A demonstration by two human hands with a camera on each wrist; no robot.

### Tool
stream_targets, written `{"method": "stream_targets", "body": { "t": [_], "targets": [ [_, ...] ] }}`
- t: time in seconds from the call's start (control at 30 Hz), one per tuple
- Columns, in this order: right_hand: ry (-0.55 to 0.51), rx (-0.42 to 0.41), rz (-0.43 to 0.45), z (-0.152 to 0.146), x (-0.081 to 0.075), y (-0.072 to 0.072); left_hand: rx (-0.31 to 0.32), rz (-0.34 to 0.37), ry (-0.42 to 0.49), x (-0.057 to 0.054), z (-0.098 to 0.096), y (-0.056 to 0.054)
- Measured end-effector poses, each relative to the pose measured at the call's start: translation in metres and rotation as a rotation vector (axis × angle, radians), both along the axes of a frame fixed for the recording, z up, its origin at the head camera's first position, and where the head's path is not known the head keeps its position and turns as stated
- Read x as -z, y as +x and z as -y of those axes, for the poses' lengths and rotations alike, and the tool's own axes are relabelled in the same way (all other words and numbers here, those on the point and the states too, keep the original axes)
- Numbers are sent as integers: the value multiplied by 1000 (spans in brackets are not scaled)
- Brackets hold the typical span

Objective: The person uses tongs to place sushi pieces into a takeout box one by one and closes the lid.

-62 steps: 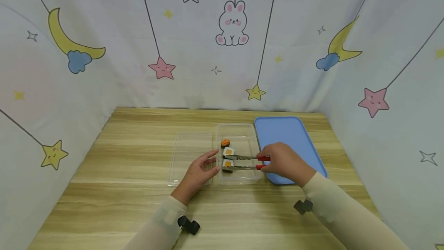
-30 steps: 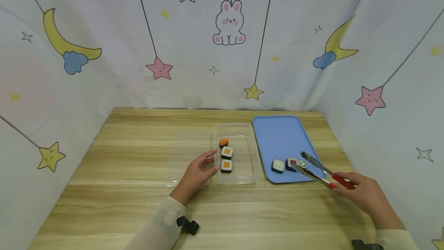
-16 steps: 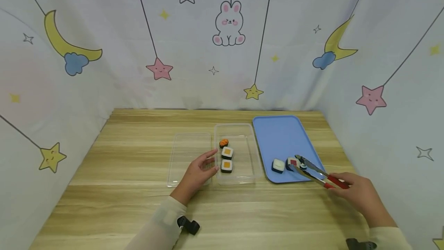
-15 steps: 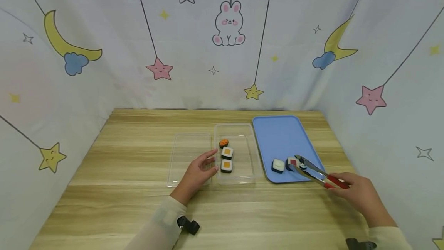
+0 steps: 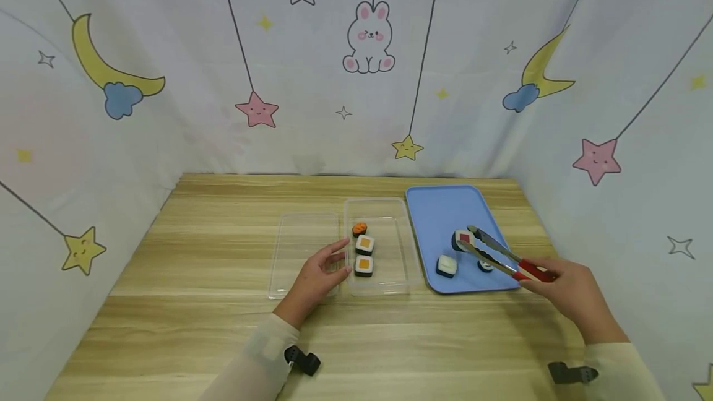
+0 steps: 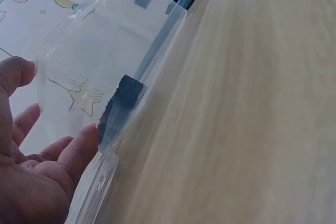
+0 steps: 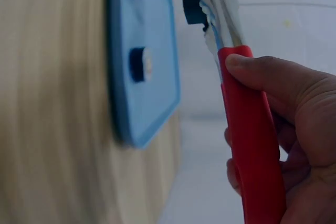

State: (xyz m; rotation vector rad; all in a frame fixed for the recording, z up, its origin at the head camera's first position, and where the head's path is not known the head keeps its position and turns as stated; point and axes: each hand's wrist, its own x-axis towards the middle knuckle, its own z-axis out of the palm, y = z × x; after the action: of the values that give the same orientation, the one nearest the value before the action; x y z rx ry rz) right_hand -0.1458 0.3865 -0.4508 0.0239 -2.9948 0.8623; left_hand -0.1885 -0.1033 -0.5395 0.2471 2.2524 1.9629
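Note:
Red-handled metal tongs (image 5: 535,270) are in my right hand (image 5: 570,293), thumb and fingers round the handles. Between the tong tips is a sushi roll piece with a red centre (image 5: 463,239), raised above the blue tray (image 5: 445,212) in the right wrist view. Below it on the tray sit a white-topped sushi piece (image 5: 446,266) and a small round roll (image 5: 486,267), partly behind the tongs. My left hand (image 5: 313,280) has its fingertips at the left wall of a clear plastic container (image 5: 387,252). Inside stand two yellow-centred rolls (image 5: 364,266) and an orange-topped piece (image 5: 359,228) along the left side.
A clear lid or second shallow container (image 5: 303,240) lies left of the container, partly under my left hand. The wooden table (image 5: 223,252) runs back to a printed cloth (image 5: 312,147), with cloth at both sides. The tray stands close to the container's right wall.
The tongs have risen from the tray with the red-centred roll between their tips, moving slightly away from me and leftward. Earlier they came over from the container. My left hand has stayed put.

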Motion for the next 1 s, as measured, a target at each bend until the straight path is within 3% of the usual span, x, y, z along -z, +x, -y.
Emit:
{"method": "stream_targets", "body": {
  "t": [0.3, 0.53, 0.83, 1.0],
  "targets": [
    [20, -150, -87, 49, -22, -47, 7, -6, 22, 2, 1, -1],
    [20, -268, -72, 94, -26, -82, 5, -6, 29, 2, 2, -1],
    [155, -370, -57, 146, -34, -110, 17, -8, 30, 3, 2, -2],
    [229, -386, -1, 166, -38, -119, 23, -13, 37, 3, 2, -1]
  ]
}}
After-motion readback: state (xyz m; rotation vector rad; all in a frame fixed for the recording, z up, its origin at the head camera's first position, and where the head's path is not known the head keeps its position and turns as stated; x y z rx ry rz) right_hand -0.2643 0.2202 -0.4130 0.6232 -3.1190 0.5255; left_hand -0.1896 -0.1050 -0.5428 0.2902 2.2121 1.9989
